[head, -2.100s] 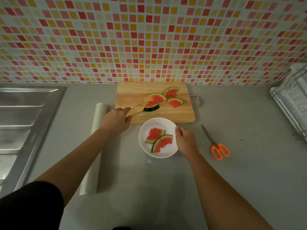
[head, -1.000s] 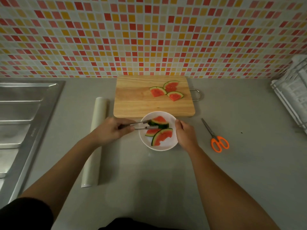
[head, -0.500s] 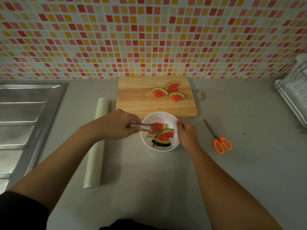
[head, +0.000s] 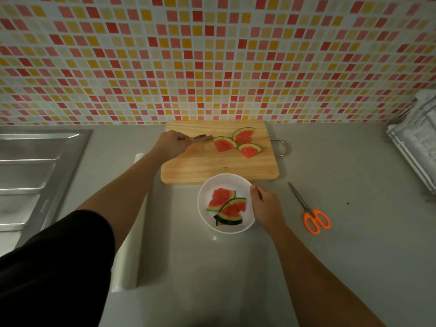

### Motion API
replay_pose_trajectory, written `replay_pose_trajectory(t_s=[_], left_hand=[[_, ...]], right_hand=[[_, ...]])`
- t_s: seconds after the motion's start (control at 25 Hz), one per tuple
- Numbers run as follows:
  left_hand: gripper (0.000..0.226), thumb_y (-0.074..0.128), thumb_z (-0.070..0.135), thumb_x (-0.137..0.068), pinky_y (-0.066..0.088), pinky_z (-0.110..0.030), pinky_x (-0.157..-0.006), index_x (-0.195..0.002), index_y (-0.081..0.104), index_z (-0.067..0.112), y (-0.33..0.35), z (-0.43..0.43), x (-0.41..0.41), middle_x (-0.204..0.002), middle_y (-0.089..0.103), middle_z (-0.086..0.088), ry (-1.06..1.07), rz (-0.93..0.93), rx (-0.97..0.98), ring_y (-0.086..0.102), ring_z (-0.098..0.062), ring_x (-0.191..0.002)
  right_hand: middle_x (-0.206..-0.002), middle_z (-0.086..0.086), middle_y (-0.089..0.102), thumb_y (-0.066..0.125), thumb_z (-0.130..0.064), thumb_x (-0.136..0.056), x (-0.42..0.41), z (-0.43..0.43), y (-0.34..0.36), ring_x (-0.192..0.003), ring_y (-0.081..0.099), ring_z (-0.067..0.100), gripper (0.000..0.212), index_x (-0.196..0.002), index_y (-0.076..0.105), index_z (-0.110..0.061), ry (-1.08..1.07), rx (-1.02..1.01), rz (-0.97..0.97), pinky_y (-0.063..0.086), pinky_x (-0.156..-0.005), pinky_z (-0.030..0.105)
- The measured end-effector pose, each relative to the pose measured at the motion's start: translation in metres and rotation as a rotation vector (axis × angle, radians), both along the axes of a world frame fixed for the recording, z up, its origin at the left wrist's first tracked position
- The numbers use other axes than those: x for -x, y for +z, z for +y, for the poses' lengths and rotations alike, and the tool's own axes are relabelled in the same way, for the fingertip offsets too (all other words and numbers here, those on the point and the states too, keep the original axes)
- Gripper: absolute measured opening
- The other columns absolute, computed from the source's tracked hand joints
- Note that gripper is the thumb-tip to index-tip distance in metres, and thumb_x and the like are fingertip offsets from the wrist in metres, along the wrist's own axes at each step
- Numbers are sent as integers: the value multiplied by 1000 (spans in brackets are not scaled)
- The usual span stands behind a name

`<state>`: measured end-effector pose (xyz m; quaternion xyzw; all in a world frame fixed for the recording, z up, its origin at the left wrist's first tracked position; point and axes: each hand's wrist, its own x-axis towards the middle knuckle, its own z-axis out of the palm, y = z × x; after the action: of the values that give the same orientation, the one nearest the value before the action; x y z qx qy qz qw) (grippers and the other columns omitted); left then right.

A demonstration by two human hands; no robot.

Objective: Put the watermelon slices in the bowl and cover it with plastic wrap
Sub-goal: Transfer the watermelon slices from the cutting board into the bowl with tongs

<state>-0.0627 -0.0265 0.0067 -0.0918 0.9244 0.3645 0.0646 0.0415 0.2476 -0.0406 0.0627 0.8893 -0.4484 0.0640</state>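
A white bowl (head: 205,192) sits on the counter just in front of a wooden cutting board (head: 219,168). Three watermelon slices (head: 227,208) lie in the bowl. Three more watermelon slices (head: 224,145) remain at the back of the board. My left hand (head: 171,143) grips a pair of metal tongs (head: 201,138) whose tips reach the leftmost slice on the board. My right hand (head: 265,205) holds the bowl's right rim. A roll of plastic wrap (head: 128,260) lies lengthwise on the counter, partly hidden under my left arm.
Orange-handled scissors (head: 311,215) lie right of the bowl. A steel sink with drainboard (head: 30,175) fills the left side. A white dish rack (head: 417,142) stands at the far right. A mosaic tile wall rises behind the board.
My left hand dropped a slice from the tongs into the bowl, then moved back up to the board with the tongs. My right hand stayed on the bowl's rim.
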Motion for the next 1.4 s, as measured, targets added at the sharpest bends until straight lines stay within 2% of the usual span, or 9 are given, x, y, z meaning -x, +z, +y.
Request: replay_pose_trajectory(t_s=[0.12,0.2,0.36,0.52,0.76,1.0,1.16,1.28,1.4], left_hand=[[32,54,39,-90,39,-22,-53,-80,72,13,-10,3,7,-59,57,1,-11,-22,-19,50,-14,-57],[38,57,38,-88,35,-22,-47,-66,63,7,-16,5,10,-56,52,-3,70,-80,-144,42,-17,-47],[27,59,27,-90,21,-17,-34,-72,57,7,-26,3,8,-57,42,-6,294,-253,-605,29,-10,-34],[15,57,23,-91,17,-15,-30,-85,61,10,-28,5,7,-58,40,-4,317,-300,-780,26,-6,-32],[19,57,25,-91,18,-19,-32,-98,64,8,-23,10,10,-56,40,-3,217,-307,-725,25,-9,-39],[20,61,25,-88,21,-18,-34,-80,59,7,-27,26,9,-56,43,-4,252,-288,-608,29,-11,-39],[18,60,19,-89,20,-19,-35,-78,59,6,-18,22,2,-59,41,-5,226,-244,-651,27,-12,-45],[18,58,19,-91,20,-18,-36,-84,67,5,2,8,-9,-57,40,-2,80,-198,-692,27,-9,-45],[23,60,22,-89,19,-17,-34,-76,75,11,25,-8,-21,-51,40,3,-140,-327,-634,24,-6,-41]], right_hand=[[-55,0,48,42,-28,-96,-1,0,0,-56,46,17,38,-61,46,-12,-10,5,6,35,-56,30],[-54,-2,47,41,-28,-96,-1,-1,1,-53,45,13,40,-58,44,-17,-18,11,-6,34,-52,30],[-52,-3,46,41,-31,-96,-1,-1,2,-50,44,9,42,-56,43,-20,-20,0,-7,32,-48,26],[-52,-4,47,41,-31,-96,-2,-2,2,-50,45,8,43,-54,43,-22,-21,-17,-6,31,-48,25],[-56,3,48,41,-29,-96,-3,-2,2,-56,47,19,40,-65,50,-7,-14,-10,14,35,-57,31],[-55,0,48,42,-29,-96,-2,-1,1,-57,47,18,38,-65,49,-9,-15,-7,5,36,-57,31],[-58,0,51,41,-31,-96,-3,-1,0,-59,49,18,39,-62,49,-14,-28,28,-15,37,-59,30],[-61,1,53,40,-32,-96,1,-1,4,-64,52,20,38,-61,47,-19,-41,36,-24,39,-62,34],[-68,7,55,40,-33,-95,14,0,10,-72,54,27,37,-67,50,-13,-67,39,-9,42,-67,37]])
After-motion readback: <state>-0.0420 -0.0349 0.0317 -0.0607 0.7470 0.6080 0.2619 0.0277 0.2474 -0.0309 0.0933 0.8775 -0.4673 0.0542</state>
